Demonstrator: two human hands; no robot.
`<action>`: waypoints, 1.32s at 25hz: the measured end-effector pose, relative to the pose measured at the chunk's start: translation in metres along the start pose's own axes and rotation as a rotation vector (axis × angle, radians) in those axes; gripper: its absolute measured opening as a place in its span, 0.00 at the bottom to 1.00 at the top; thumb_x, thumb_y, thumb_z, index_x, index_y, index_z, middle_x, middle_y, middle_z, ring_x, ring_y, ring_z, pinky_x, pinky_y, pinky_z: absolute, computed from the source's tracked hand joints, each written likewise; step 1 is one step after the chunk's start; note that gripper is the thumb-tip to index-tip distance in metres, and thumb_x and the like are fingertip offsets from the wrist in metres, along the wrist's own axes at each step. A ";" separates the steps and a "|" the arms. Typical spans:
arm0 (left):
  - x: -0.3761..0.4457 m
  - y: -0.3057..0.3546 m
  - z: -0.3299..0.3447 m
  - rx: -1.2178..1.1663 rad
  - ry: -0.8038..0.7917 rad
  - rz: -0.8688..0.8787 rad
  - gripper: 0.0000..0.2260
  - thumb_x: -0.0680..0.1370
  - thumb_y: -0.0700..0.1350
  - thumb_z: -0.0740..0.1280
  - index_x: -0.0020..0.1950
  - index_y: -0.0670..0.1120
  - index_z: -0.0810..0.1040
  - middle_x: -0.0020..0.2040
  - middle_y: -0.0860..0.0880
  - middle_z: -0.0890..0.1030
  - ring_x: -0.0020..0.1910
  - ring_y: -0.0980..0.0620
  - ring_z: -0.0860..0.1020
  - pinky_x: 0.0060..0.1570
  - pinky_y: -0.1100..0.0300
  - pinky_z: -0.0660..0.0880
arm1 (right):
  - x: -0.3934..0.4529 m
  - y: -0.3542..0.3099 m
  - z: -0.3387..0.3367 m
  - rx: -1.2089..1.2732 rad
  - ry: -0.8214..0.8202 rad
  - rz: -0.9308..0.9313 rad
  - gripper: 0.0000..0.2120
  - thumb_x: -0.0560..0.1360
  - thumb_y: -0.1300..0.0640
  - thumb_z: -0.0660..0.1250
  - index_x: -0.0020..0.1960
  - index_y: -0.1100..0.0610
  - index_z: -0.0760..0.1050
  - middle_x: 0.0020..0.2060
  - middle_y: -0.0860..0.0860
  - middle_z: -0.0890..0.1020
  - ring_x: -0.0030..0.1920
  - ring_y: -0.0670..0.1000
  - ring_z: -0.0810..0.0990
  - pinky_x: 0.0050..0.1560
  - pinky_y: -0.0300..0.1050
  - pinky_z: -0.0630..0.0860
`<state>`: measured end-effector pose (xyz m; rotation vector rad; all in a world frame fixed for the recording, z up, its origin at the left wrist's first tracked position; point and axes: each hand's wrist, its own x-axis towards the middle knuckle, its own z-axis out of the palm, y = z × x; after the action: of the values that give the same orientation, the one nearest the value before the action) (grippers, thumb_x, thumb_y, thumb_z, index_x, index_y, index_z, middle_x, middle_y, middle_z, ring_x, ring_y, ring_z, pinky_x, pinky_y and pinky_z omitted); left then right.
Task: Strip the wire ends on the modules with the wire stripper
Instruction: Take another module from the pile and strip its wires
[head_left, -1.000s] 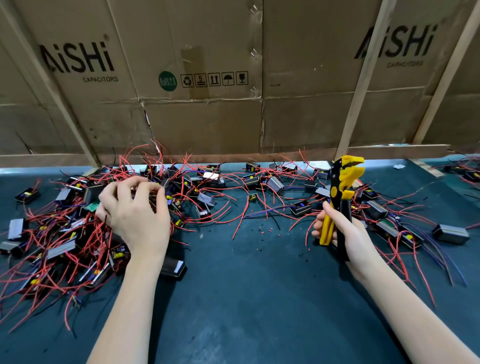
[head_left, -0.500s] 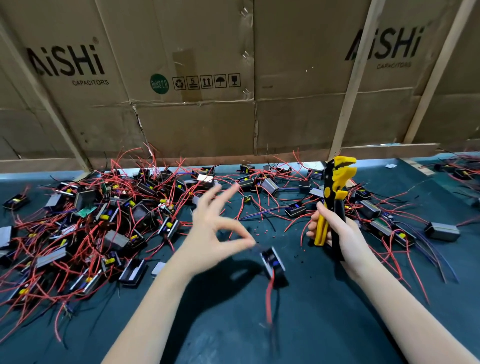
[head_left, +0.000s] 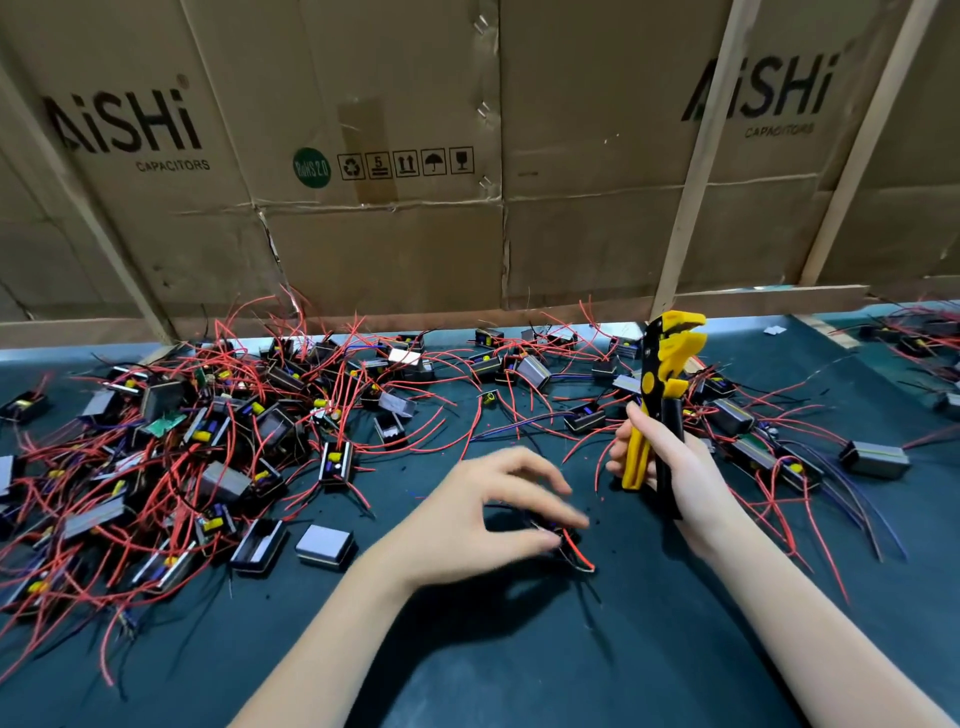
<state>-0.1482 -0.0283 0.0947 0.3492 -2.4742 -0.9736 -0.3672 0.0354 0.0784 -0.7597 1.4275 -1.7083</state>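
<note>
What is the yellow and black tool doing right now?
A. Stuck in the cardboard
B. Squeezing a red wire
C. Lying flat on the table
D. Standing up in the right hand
D: the right hand grips the wire stripper by its handles, with its yellow head pointing up and no wire in it.

A dark teal bench fills the foreground; behind it stands a wall of flattened brown cardboard printed "AiSHi CAPACITORS"; pale wooden battens lean across it; the light is even.
</note>
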 end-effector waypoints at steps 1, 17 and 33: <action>0.002 0.002 0.006 0.030 -0.027 0.028 0.09 0.75 0.42 0.74 0.53 0.50 0.86 0.55 0.54 0.81 0.53 0.52 0.77 0.57 0.58 0.73 | 0.001 0.000 0.000 -0.002 0.001 -0.002 0.23 0.67 0.42 0.69 0.48 0.62 0.77 0.34 0.55 0.82 0.34 0.52 0.82 0.41 0.43 0.78; 0.001 -0.010 -0.005 -0.059 0.225 -0.271 0.05 0.78 0.40 0.68 0.42 0.46 0.80 0.34 0.47 0.81 0.31 0.55 0.78 0.40 0.60 0.74 | 0.000 0.008 -0.012 -0.796 0.295 -0.416 0.17 0.65 0.38 0.73 0.41 0.49 0.74 0.33 0.40 0.79 0.37 0.42 0.76 0.39 0.40 0.70; 0.007 -0.015 -0.005 -0.435 0.328 -0.293 0.10 0.82 0.39 0.62 0.43 0.41 0.77 0.32 0.52 0.74 0.32 0.53 0.71 0.36 0.63 0.69 | 0.002 0.017 -0.012 -1.283 0.331 -0.601 0.23 0.66 0.38 0.74 0.48 0.56 0.76 0.41 0.52 0.80 0.45 0.58 0.79 0.46 0.51 0.71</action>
<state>-0.1514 -0.0445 0.0898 0.6735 -1.8882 -1.4104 -0.3748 0.0387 0.0595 -1.7513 2.7574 -1.1297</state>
